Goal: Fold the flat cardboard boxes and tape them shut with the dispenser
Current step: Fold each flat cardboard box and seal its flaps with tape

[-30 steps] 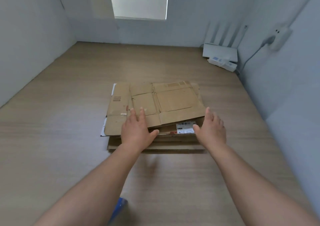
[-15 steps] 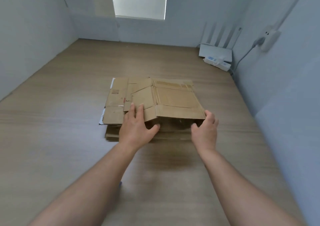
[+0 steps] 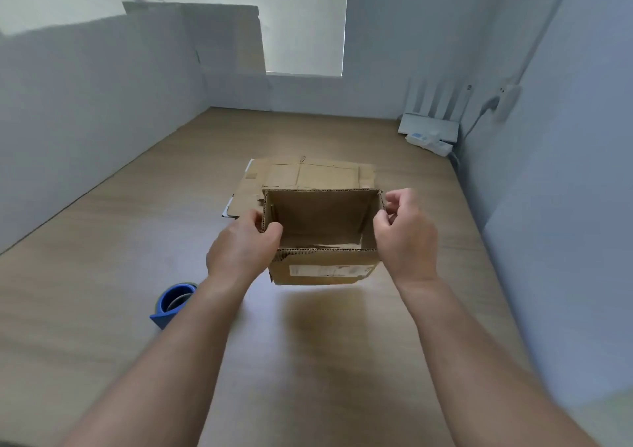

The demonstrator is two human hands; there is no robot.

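Fingers (image 3: pixel 272 232) of left hand (image 3: pixel 241 249) pinch box (image 3: pixel 322 270) left wall; right hand (image 3: pixel 407 241) pinches right wall. Box top open, bottom flaps visible inside. Dispenser (image 3: pixel 171 304) near left.

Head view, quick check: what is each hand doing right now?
Left hand: grips the left wall of the opened-up cardboard box.
Right hand: pinches the box's right wall.
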